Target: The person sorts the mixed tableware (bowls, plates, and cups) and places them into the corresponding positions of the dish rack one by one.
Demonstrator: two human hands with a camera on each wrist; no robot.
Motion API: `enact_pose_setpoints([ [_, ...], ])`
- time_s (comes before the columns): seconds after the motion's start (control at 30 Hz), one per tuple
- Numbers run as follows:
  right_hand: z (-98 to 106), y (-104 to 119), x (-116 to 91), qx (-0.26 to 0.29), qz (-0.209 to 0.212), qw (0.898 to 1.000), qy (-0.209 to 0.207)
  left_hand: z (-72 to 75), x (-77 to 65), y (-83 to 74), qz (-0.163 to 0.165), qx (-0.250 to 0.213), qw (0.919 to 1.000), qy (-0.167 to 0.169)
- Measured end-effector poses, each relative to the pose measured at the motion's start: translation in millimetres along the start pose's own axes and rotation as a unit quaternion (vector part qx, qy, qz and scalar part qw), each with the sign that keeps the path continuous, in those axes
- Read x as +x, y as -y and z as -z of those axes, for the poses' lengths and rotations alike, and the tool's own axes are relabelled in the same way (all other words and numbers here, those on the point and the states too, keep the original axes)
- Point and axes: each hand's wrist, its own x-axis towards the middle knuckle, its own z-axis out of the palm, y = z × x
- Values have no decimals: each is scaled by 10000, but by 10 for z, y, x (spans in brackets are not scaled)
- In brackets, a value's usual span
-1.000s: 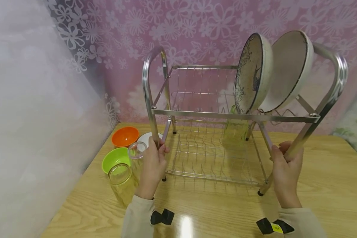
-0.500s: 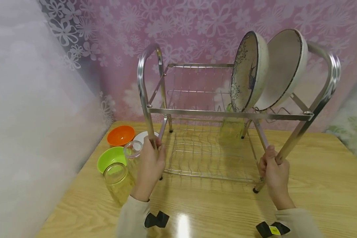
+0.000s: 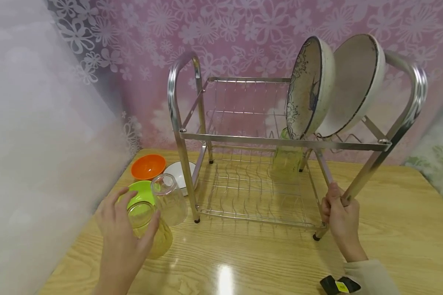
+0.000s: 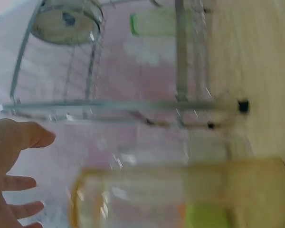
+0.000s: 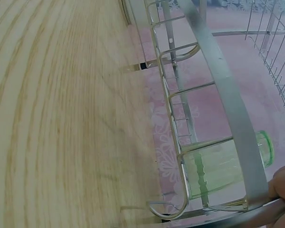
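Observation:
My left hand (image 3: 122, 233) is beside a yellow glass (image 3: 158, 241), its fingers spread behind and around the upper part. In the left wrist view the fingertips stand apart from the rim end of that glass (image 4: 247, 194). My right hand (image 3: 341, 221) grips the right front leg of a two-tier metal dish rack (image 3: 243, 140). Two large bowls, a patterned one (image 3: 306, 90) and a plainer one (image 3: 354, 86), lean on edge in its upper tier at the right. A green glass (image 3: 286, 162) stands toward the rack's back right; the right wrist view shows it too.
Left of the rack, a clear glass (image 3: 171, 205), a lime-green bowl (image 3: 142, 189), an orange bowl (image 3: 147, 167) and a white dish (image 3: 177, 172) sit close together on the wooden table (image 3: 266, 262). A pink flowered curtain or cloth (image 3: 243, 37) hangs behind.
My left hand has let go of the rack's left leg and moved left to the yellow glass. My right hand shifted slightly on its leg, then kept its grip.

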Motion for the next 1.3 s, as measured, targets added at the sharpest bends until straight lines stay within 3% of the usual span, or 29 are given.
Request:
enact_pose_setpoints([
  [0.13, 4, 17, 15, 152, 41, 9998, 110, 72, -154, 260, 932, -17, 9935, 651],
  [0.2, 10, 17, 14, 160, 44, 9998, 143, 55, -242, 358, 1606, -190, 9788, 1259],
  [0.3, 24, 6, 8, 130, 59, 9997, 189, -17, -364, 465, 2517, -575, 9475, 1884],
  [0.4, 28, -15, -3, 41, 55, 9997, 223, -66, -456, 515, 3063, -799, 9268, 2022],
  [0.47, 29, -23, -5, 16, 85, 9997, 248, -78, -482, 512, 3200, -874, 9235, 1926],
  [0.67, 36, -14, -13, -44, 117, 9998, 137, -74, -478, 426, 2704, -658, 9487, 1498],
  [0.9, 37, 16, 3, -249, 96, 9994, 215, -18, -404, 157, 2104, -798, 9663, 1249],
  [1.03, 27, 24, 12, -459, 3, 9987, 207, -11, -347, 1, 1506, -1045, 9753, 1234],
  [1.17, 13, 22, 9, -514, -133, 9986, 63, -62, -298, -124, 977, -1493, 9746, 1352],
  [1.3, 28, 25, 0, -457, -105, 9988, 111, -181, -270, -248, 835, -1940, 9660, 1494],
])
